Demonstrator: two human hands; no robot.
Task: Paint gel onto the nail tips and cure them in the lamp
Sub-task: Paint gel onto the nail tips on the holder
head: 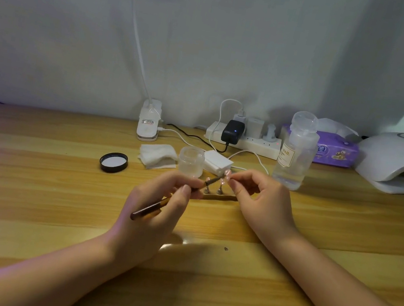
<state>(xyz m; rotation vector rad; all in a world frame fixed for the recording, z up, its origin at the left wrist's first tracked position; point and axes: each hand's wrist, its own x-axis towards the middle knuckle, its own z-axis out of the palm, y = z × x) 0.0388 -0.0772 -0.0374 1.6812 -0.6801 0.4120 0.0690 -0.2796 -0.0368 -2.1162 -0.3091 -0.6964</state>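
My left hand (157,206) grips a thin brown brush (148,209) like a pen, its bristle end pointing up and right toward a pink nail tip (227,174). My right hand (259,197) pinches that nail tip between thumb and forefinger, just above a gold holder strip (220,198). Two more pink nail tips (221,183) stand on small pegs on the strip between my hands. An open gel jar (191,161) sits just behind them, its black lid (113,162) lying to the left. The white curing lamp (402,162) stands at the far right.
A clear bottle (296,152) labelled NAIL stands right of the jar. White wipes (157,156) and a small white box (216,162) lie behind my hands. A power strip (243,141) with plugs, a desk lamp clamp (148,124) and purple tissues (335,151) line the wall.
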